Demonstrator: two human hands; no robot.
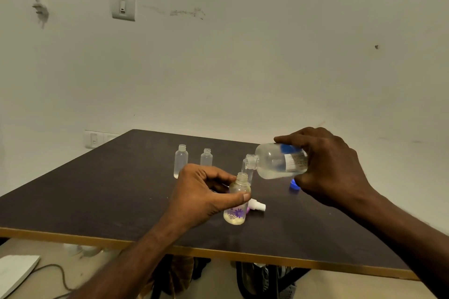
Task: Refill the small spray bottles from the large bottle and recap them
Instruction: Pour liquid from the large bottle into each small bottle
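My right hand (328,167) grips the large clear bottle (274,161) with a blue-and-white label, tipped on its side with its open neck pointing left, just above the small bottle's mouth. My left hand (204,192) pinches the neck of a small flower-printed spray bottle (237,204) that stands uncapped on the dark table (97,196) and holds pale liquid. Two more small clear bottles (181,160) (206,156) stand uncapped farther back. A white spray cap (257,206) lies on the table just right of the flowered bottle. A blue cap (294,184) sits under my right hand.
Another clear small bottle is partly hidden behind the large bottle's neck. The table's wooden front edge (218,251) runs close to me, with a chair and bags below it. A white wall with a switch plate (123,8) stands behind the table.
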